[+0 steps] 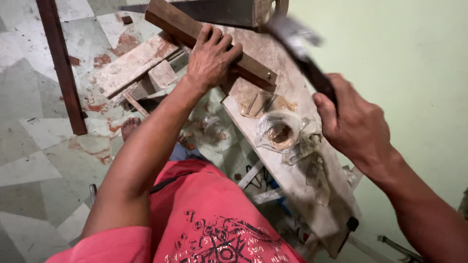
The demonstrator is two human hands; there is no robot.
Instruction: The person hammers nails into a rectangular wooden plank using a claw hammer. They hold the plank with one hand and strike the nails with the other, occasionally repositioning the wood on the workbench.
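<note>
My left hand [210, 57] presses down on a dark wooden batten [253, 70] that lies across a dusty plank bench [292, 175]. My right hand [352, 122] is closed around the dark handle of a hammer [298, 46], raised above the bench; its head is blurred by motion. A handsaw blade [217, 10] rests at the bench's far end, just beyond the batten. Clear plastic bags of nails [280, 131] lie on the plank between my two hands.
A pale green wall [404, 58] stands close on the right. Scrap boards [131, 63] and a dark upright post [63, 68] sit on the tiled floor to the left. My bare foot [129, 127] and red shorts [204, 214] are below the bench.
</note>
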